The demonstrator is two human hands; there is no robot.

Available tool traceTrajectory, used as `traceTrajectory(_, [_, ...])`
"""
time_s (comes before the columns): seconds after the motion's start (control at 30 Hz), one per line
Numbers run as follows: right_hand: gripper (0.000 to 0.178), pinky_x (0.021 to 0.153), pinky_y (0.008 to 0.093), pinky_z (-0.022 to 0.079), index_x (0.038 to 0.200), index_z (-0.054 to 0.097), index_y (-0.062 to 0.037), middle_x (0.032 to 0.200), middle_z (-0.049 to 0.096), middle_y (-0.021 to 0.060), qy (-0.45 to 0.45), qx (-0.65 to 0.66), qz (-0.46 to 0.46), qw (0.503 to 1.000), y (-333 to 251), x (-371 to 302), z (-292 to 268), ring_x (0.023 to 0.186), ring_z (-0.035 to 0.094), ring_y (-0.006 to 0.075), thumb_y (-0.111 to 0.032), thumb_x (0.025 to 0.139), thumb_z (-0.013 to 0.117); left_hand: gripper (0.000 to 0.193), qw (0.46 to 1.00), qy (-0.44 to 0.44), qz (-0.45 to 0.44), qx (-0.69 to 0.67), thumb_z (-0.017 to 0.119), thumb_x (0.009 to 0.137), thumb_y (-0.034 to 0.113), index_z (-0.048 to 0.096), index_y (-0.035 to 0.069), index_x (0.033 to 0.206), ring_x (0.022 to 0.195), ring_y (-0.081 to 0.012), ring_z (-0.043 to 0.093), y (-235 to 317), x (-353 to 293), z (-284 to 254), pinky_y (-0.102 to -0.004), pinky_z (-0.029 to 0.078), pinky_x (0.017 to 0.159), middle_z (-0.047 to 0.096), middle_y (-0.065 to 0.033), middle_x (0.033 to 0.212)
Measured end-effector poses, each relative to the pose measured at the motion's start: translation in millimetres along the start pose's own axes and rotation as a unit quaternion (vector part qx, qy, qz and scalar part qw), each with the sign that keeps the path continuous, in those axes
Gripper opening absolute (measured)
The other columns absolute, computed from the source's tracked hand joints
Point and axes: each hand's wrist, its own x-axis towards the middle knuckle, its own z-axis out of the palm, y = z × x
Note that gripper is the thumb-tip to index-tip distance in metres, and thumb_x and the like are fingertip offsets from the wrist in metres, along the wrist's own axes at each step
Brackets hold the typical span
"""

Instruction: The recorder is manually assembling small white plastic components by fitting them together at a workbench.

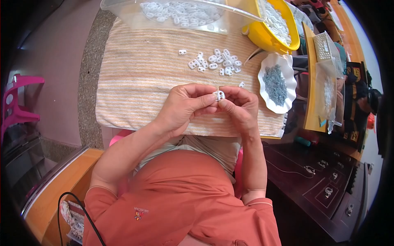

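Close to the table's near edge, my left hand (186, 104) and my right hand (241, 105) meet with fingertips pinched together. Between them is a small white plastic cord lock (220, 95) with two holes, gripped from both sides. Beyond my fingers lie a loose group of white oval two-hole pieces (225, 60) and a smaller cluster of white pieces (198, 62). One white piece (182, 52) lies apart on the left, another (241, 84) just above my right hand. To the right, a white scalloped dish (290, 94) holds many tiny grey-blue metallic pieces, perhaps springs (275, 84).
A striped cloth (135, 74) covers the table. At the far side stand a clear bin (119, 18) and a yellow basin (256, 39), both with white pieces. Tweezers (252, 56) lie by the dish. A pink stool (18, 100) is left; another person (363, 102) sits far right.
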Motion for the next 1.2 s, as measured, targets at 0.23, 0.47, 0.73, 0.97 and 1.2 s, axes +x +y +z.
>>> traceTrajectory(0.23, [0.028, 0.073, 0.0276, 0.057, 0.111, 0.061, 0.0065, 0.093, 0.068, 0.0131, -0.004, -0.008, -0.020, 1.000, 0.9, -1.5, -1.6, 0.081, 0.068, 0.0186, 0.002, 0.084, 0.067, 0.016, 0.999, -0.023, -0.015, -0.018, 0.067, 0.086, 0.007, 0.065, 0.002, 0.101, 0.079, -0.0127, 0.065, 1.0, 0.8, -1.6, -0.0241, 0.057, 0.073, 0.067, -0.0070, 0.092])
traceTrajectory(0.47, [0.031, 0.076, 0.0259, 0.054, 0.109, 0.062, 0.0061, 0.095, 0.066, 0.0103, -0.006, 0.005, -0.031, 0.999, -1.2, -2.3, -0.9, 0.083, 0.065, 0.0157, -0.002, 0.081, 0.072, 0.016, 0.996, -0.063, -0.035, -0.044, 0.067, 0.087, 0.008, 0.064, 0.004, 0.102, 0.081, -0.0132, 0.065, -1.4, 3.9, -5.2, -0.0246, 0.057, 0.073, 0.067, -0.0076, 0.095])
traceTrajectory(0.73, [0.027, 0.069, 0.0210, 0.043, 0.102, 0.066, 0.0037, 0.089, 0.060, 0.0041, -0.028, -0.038, -0.075, 0.996, -4.6, -1.9, 0.7, 0.079, 0.054, 0.0095, -0.004, 0.078, 0.075, 0.009, 0.989, -0.125, -0.014, -0.075, 0.066, 0.088, 0.008, 0.057, 0.007, 0.088, 0.083, -0.0134, 0.063, -1.9, 2.7, -2.1, -0.0275, 0.056, 0.074, 0.064, -0.0043, 0.090])
traceTrajectory(0.97, [0.027, 0.068, 0.0214, 0.043, 0.101, 0.066, 0.0043, 0.089, 0.061, 0.0056, -0.034, -0.042, -0.084, 0.995, -10.2, -4.9, 6.2, 0.078, 0.055, 0.0104, -0.005, 0.078, 0.075, 0.008, 0.988, -0.144, 0.004, -0.062, 0.065, 0.089, 0.008, 0.058, 0.007, 0.088, 0.084, -0.0134, 0.064, -2.4, -1.0, 2.6, -0.0291, 0.056, 0.076, 0.065, -0.0047, 0.091])
traceTrajectory(1.2, [0.025, 0.067, 0.0219, 0.043, 0.100, 0.067, 0.0039, 0.086, 0.061, 0.0058, -0.053, -0.023, -0.116, 0.992, -10.7, -7.2, 12.1, 0.076, 0.054, 0.0109, -0.006, 0.078, 0.075, 0.007, 0.986, -0.157, 0.022, -0.051, 0.065, 0.089, 0.008, 0.058, 0.007, 0.087, 0.082, -0.0120, 0.063, -6.7, -2.8, 1.0, -0.0286, 0.055, 0.075, 0.065, -0.0038, 0.087])
